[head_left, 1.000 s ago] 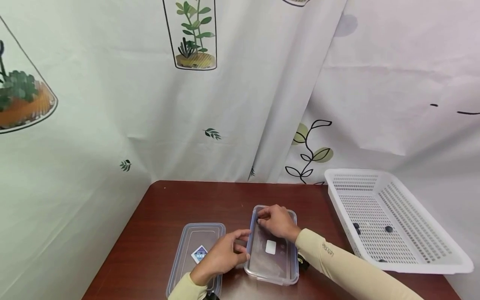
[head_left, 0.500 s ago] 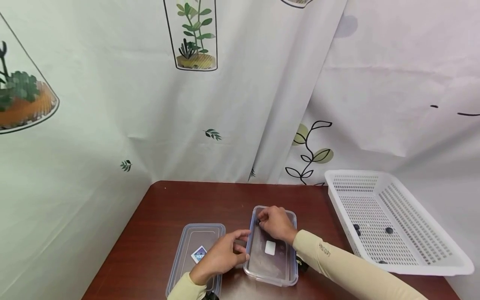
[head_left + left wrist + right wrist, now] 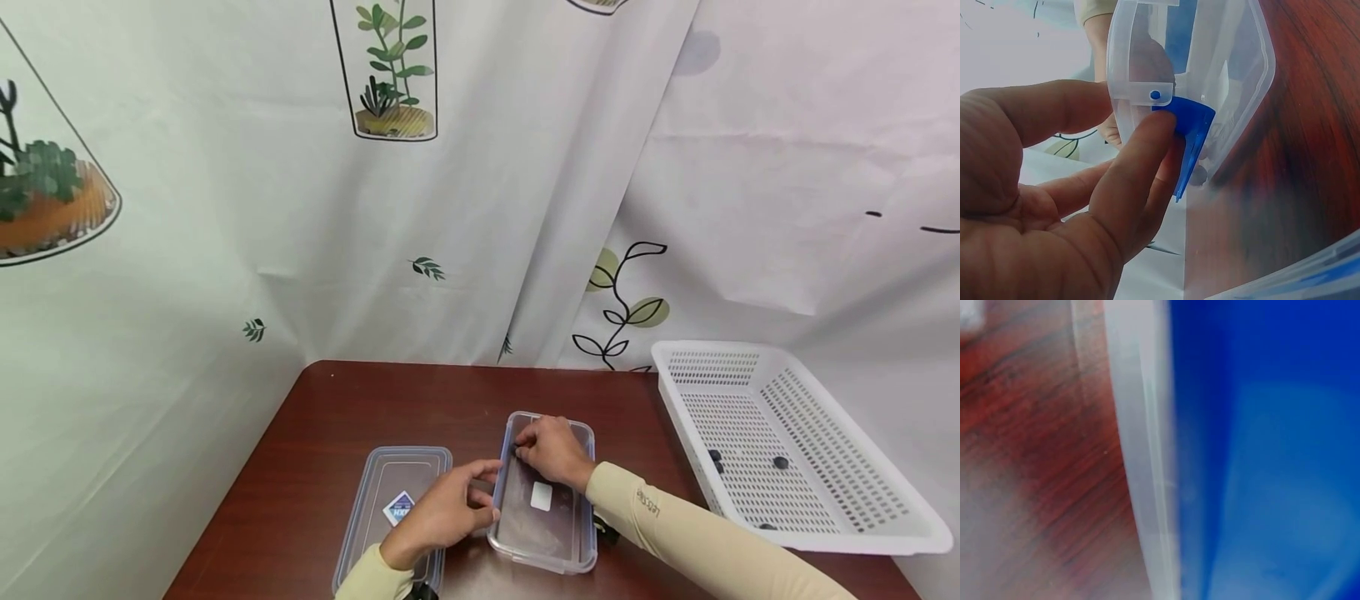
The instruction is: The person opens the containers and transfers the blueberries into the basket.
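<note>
A clear lidless plastic container (image 3: 517,529), with a white label inside, stands on the table. Reaching into its far left part, my right hand (image 3: 557,452) has its thumb and fingertips together at a small dark round thing (image 3: 515,449), mostly hidden by them. Against the container's left side, my left hand (image 3: 452,507) lies with fingers spread and gently bent. In the left wrist view its fingertips touch the rim and a blue latch flap (image 3: 1194,122). A greyish round thing (image 3: 1199,175) shows through the wall there. The right wrist view shows only a blue flap (image 3: 1272,462), container wall and table.
A clear lid (image 3: 375,500) with a blue-edged rim and a diamond sticker lies left, partly under my left forearm. At right stands a white perforated basket (image 3: 888,467) holding several small dark round things (image 3: 780,462). A printed curtain (image 3: 480,208) hangs behind the table.
The right hand has shifted slightly nearer and its fingertips have drawn closer together inside the container. The left hand, lid and basket stay where they were.
</note>
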Available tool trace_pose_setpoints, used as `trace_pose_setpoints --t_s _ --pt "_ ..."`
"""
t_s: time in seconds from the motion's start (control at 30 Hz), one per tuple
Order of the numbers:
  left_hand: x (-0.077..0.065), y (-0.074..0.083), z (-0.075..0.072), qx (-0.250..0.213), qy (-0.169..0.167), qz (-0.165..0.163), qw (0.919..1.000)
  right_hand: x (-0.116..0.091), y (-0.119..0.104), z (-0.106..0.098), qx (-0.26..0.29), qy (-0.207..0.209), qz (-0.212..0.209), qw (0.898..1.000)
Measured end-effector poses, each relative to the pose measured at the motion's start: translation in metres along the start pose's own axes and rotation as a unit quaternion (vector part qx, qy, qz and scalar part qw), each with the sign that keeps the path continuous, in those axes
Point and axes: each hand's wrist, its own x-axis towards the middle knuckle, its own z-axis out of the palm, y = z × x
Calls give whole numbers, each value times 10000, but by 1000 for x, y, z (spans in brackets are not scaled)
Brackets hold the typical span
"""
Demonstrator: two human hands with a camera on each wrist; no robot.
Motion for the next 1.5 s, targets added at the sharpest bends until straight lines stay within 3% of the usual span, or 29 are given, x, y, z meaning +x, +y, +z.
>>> trace_pose_setpoints --t_s 0.4,0.7,1.07,1.3,1.5 --pt "-2 1 3 228 13 -15 9997 -2 3 0 -254 58 -541 9982" --pt "-3 2 4 218 10 -22 9998 -2 1 0 -136 -137 -282 9994" --pt "-3 4 6 230 129 13 9997 2 0 -12 723 102 289 9969" --pt "-5 3 7 379 279 62 9989 -3 -11 -35 1281 94 675 9894" --pt "-6 1 6 434 360 89 9984 -18 -18 -62 1877 99 852 9785"
